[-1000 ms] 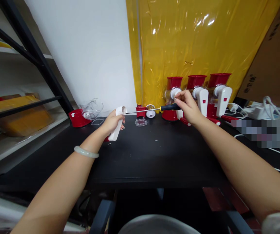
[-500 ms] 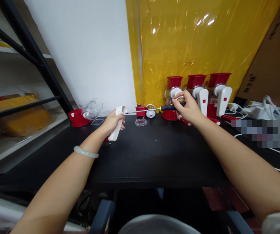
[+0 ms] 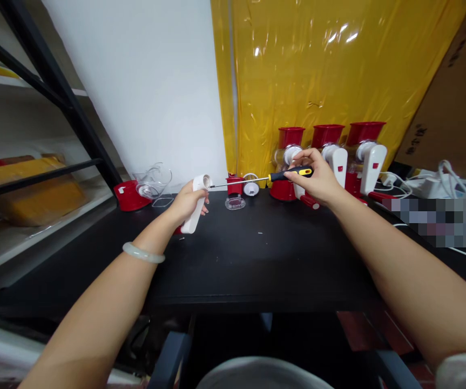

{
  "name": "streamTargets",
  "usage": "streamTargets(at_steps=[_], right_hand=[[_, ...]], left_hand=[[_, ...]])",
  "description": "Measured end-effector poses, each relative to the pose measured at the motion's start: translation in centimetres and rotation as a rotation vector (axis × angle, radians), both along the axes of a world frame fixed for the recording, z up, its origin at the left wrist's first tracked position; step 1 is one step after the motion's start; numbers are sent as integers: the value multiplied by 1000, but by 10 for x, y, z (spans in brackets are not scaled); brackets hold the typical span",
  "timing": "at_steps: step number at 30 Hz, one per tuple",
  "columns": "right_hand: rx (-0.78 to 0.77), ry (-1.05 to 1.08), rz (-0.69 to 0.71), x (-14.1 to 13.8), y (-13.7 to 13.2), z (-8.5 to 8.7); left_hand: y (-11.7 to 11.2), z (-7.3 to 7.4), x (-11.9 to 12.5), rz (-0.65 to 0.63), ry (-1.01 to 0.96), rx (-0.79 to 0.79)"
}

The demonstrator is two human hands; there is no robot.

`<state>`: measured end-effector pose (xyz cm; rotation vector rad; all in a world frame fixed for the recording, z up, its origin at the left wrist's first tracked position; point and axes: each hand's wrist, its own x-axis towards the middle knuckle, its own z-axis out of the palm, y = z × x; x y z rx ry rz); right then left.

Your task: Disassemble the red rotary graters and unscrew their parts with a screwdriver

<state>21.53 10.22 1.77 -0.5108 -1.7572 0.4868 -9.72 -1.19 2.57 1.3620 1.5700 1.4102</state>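
Note:
My left hand (image 3: 189, 203) is wrapped round a white crank handle (image 3: 196, 214) with a red grip, holding it tilted above the black table (image 3: 233, 270). Its round socket end faces right. In my right hand (image 3: 316, 175) is a screwdriver (image 3: 285, 174) with a black and yellow handle, held nearly level. The screwdriver's tip is at the mouth of the socket; whether it touches a screw is too small to tell. Behind the shaft stand a small red part (image 3: 235, 185) and a white-ended drum (image 3: 251, 187), and a clear plastic piece (image 3: 235, 202) lies in front.
Several red and white rotary graters (image 3: 368, 156) line the back right. A red base (image 3: 132, 195) with a clear housing (image 3: 155, 181) stands at the back left. White cables and a power strip (image 3: 431, 186) lie at right; a shelf rack (image 3: 62, 108) borders the left.
My right hand has turned the screwdriver and loosened its fingers a little, so the yellow side of the handle now shows. My left hand and the crank handle have stayed in place.

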Motion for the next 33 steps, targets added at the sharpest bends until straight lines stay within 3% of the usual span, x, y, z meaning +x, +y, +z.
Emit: streamTargets(at_steps=[6, 11, 19, 33], right_hand=[[2, 58, 19, -4, -2, 1], [87, 37, -112, -4, -10, 2], [-23, -24, -241, -2, -12, 2], [-177, 242, -21, -14, 10, -8]], left_hand=[[4, -3, -2, -16, -4, -6], [7, -8, -1, -2, 11, -10], [9, -13, 0, 56, 11, 32], [8, -20, 3, 86, 15, 161]])
